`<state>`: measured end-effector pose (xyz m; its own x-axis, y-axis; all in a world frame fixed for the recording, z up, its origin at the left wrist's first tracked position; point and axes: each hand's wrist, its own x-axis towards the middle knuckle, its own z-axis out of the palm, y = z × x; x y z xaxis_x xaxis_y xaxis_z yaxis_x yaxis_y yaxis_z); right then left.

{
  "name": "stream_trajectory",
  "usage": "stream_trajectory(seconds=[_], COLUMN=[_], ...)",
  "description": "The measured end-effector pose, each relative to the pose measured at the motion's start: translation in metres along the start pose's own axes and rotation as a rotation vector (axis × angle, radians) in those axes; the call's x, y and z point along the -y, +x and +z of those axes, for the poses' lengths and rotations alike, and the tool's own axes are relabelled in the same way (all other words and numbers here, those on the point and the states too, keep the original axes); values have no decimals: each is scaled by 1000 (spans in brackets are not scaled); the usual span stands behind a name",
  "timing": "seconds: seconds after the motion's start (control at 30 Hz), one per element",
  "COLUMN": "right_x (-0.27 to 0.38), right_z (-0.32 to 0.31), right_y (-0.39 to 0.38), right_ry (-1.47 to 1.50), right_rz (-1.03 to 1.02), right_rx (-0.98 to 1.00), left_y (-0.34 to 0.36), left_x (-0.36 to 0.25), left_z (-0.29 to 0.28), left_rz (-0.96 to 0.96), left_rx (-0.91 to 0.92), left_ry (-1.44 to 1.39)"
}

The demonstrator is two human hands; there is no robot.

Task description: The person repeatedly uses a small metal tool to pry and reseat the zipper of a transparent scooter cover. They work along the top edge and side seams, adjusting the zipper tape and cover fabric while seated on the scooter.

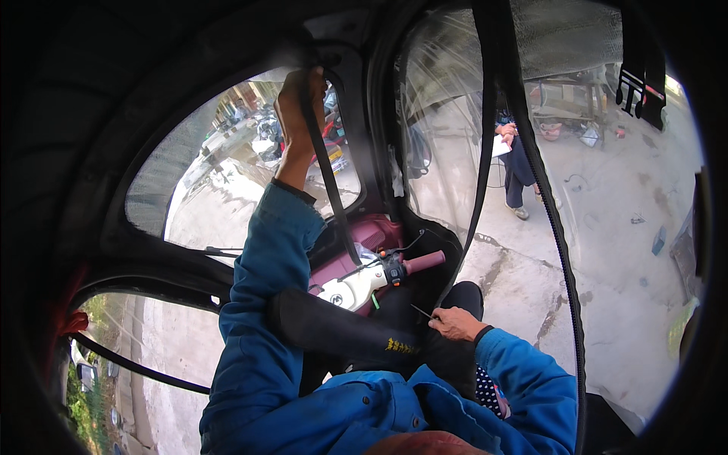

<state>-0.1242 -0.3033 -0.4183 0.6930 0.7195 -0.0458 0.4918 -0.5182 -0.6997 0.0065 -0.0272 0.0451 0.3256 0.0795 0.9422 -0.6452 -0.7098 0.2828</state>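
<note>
I sit inside a small covered vehicle with a dark lining. My left hand (299, 110) is raised to the top of the front window, its fingers closed at the upper end of a black strap (326, 163). That strap hangs down toward the handlebar (371, 274), which has a pink grip, a white cover and a purple-pink body around it. Low on the right, by my knee, my right hand (457, 324) is closed around a thin metal rod-like tool (422, 312). Its tip points up and left; its handle is hidden in my fist.
A clear plastic side curtain (440, 144) with a black zipper edge (557, 235) hangs at the right. A buckle strap (643, 83) dangles at the upper right. Outside, a person (518, 171) stands on concrete holding a white sheet. A wiper arm (222, 251) lies below the front window.
</note>
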Motion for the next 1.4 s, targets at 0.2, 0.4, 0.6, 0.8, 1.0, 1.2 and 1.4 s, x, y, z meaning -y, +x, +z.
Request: stream_trajectory(seconds=[0.2, 0.4, 0.6, 0.8, 1.0, 1.2, 1.4], right_x=[63, 125, 181, 221, 235, 247, 251], right_z=[-42, -96, -146, -194, -221, -240, -256], right_y=[0, -2, 9, 56, 94, 143, 162], right_ry=[598, 1028, 1131, 1081, 1092, 1102, 1234], right_rz=[91, -114, -275, -403, -468, -546, -562], right_rx=[-133, -382, -551, -653, -605, -627, -506], left_y=[-10, -31, -46, -55, -57, -58, -55], left_x=[8, 12, 21, 18, 11, 26, 27], left_z=[19, 30, 34, 38, 36, 31, 19], left_rz=[-49, 220, 190, 273, 256, 181, 122], left_rx=[-97, -241, -166, -82, -21, 62, 153], left_ry=[-145, 63, 136, 275, 299, -157, 90])
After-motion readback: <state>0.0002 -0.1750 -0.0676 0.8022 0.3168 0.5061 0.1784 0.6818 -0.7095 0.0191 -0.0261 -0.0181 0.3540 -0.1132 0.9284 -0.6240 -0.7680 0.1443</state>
